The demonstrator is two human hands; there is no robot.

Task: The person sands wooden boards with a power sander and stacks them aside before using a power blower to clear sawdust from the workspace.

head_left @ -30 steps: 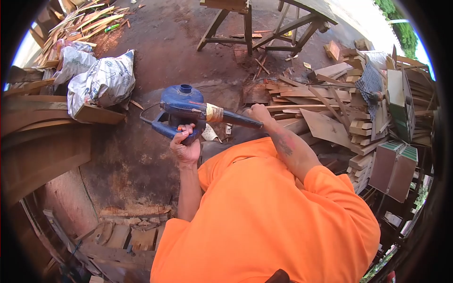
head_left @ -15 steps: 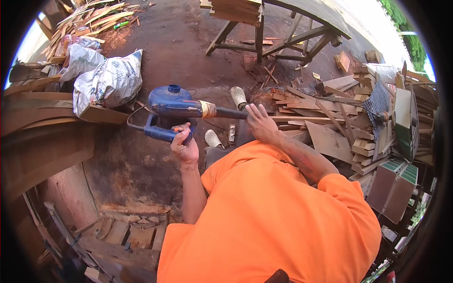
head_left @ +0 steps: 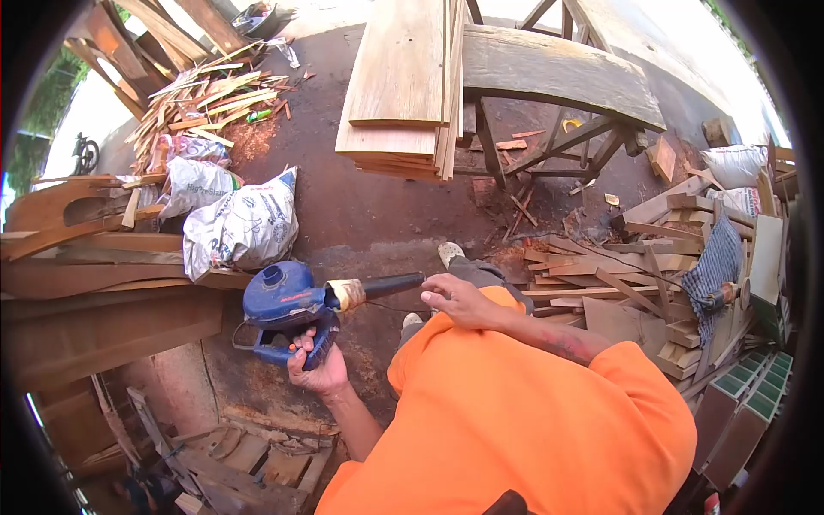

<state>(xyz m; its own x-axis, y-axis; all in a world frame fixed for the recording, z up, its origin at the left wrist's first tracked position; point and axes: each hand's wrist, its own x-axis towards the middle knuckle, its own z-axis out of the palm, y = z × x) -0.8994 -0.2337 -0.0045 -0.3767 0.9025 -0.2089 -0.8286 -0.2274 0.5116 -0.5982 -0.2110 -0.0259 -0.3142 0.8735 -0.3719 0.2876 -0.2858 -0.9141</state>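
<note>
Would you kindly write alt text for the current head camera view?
The left hand holds a blue blower, the right hand close by its nozzle; stacked boards lie ahead, white sacks left, loose wood right.

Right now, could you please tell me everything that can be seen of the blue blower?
The blue blower has a rounded, plastic-looking body with reddish lettering, a round collar on top and a looped handle below. Its dark nozzle points toward the person's right, with a tan, tape-like wrap at its base. The left hand holds it by the handle, above the floor. The right hand is at the nozzle's tip; contact is unclear.
</note>
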